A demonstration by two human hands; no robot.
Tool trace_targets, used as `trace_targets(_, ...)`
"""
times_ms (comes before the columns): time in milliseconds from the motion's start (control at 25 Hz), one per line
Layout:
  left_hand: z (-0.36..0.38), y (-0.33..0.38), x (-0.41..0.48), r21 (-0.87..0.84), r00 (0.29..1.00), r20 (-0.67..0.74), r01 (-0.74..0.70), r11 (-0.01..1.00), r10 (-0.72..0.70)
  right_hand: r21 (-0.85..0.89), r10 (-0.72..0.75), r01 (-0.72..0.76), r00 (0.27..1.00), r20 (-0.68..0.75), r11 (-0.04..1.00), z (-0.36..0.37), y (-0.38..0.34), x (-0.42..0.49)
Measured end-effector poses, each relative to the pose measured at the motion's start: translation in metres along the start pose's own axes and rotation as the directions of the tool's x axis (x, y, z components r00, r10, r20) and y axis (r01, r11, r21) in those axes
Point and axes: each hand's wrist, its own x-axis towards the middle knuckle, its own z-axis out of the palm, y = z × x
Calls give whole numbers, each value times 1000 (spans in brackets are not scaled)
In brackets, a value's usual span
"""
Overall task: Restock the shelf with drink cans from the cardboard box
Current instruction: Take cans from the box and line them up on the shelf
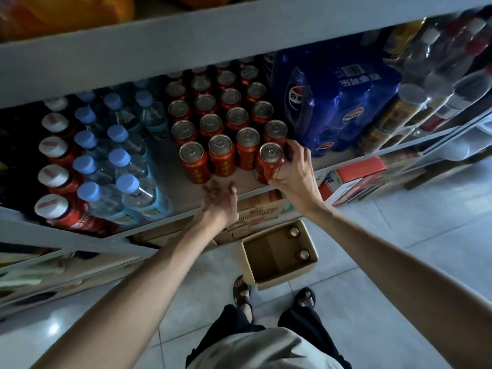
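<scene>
Right hand (295, 170) grips can (268, 162) at shelf (241, 180) front edge | left hand (221, 198) spread, empty

Shelf (174, 174): grey board with a bare strip along its front edge. Red cans (221, 121) stand upright on it in a block of close rows, silver tops showing. The end can (269, 161) at the block's front right corner leans, and its contact with the board cannot be confirmed. Left of the block are blue-capped water bottles (119, 155), then white-capped red bottles (53, 177). Just beside the block on the right is a blue shrink-wrapped pack (338, 102). Below the block, an open cardboard box (287, 275) sits on the tiled floor (386, 249).
</scene>
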Motion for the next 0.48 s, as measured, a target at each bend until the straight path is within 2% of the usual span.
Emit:
trace_targets(40,0,2,-5,25,991,-134,-18,1000,21,1,4,-4,1000,-3,1000,-5,9,-8)
trace_targets(120,-3,12,-17,57,903,-422,-70,996,88,30,74,-74,997,-10,997,-18,31,-25)
trace_targets(200,-11,34,-24,4,803,-560,-240,971,201,52,180,-179,984,-15,983,-32,59,-42)
trace_targets(280,-15,69,-23,-57,796,-519,-394,917,310,28,253,-254,966,46,967,-43,95,-57)
trace_targets(360,-2,113,-15,-186,859,-352,-453,872,371,-31,301,-300,939,165,953,-50,138,-73)
trace_targets(480,44,160,12,-350,914,2,-380,856,406,-132,338,-312,887,314,941,-45,209,-98)
